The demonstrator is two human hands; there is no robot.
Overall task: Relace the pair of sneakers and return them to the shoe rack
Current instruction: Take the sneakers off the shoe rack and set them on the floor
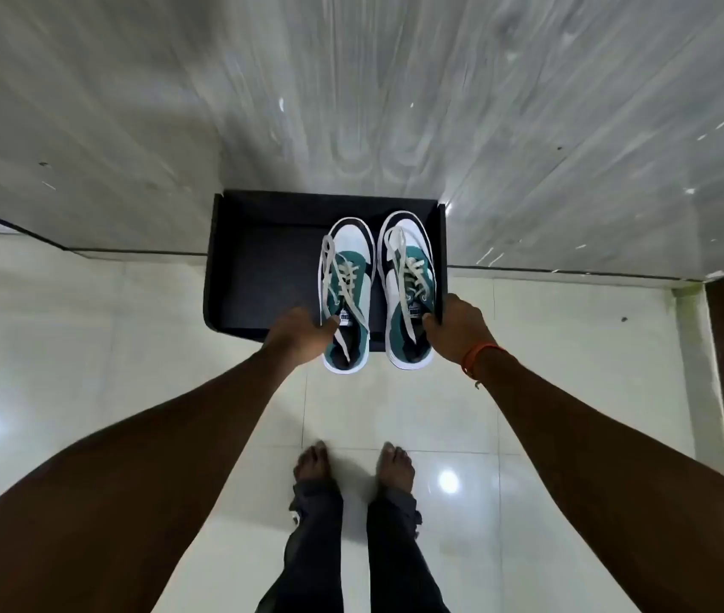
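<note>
Glossy pale tiles underfoot, grey wall ahead, and a black rack (258,263) sits low against it. Both sneakers are up in the air, one per hand: left hand (302,336) curled round the collar of the left sneaker (344,303), right hand (457,329) clamped on the collar of the right sneaker (406,289). Laces look threaded, loose ends trailing toward the toes. Toes point away, straight at the wall, long axes parallel. They hang over the rack's right half, heels jutting past its front edge. My read: push forward and set them down.
</note>
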